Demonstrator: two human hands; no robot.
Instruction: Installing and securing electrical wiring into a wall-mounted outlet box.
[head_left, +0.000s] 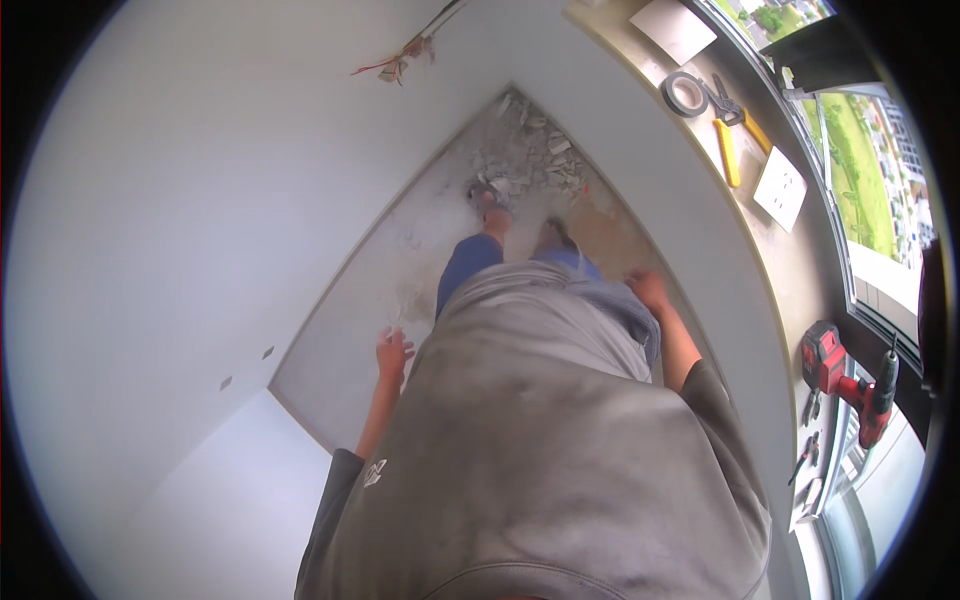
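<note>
My left hand (394, 350) hangs beside my body over the dusty floor, its fingers apart and nothing clear in them. On the other side, my right hand (648, 287) is close to the hip of my blue shorts (470, 266). Its fingers are small and partly hidden, so their grip is unclear. On the ledge to the right lie a roll of tape (685, 94), pliers with yellow handles (733, 130) and a white socket plate (780, 189). Nearer along that ledge rests a red and black cordless drill (850, 385).
Broken rubble (535, 150) covers the floor's far corner, by my feet. Loose wires (398, 68) stick out of the left wall (200, 200). A white plate (674, 30) lies at the ledge's far end, small hand tools (805, 455) at its near end. Windows line the right side.
</note>
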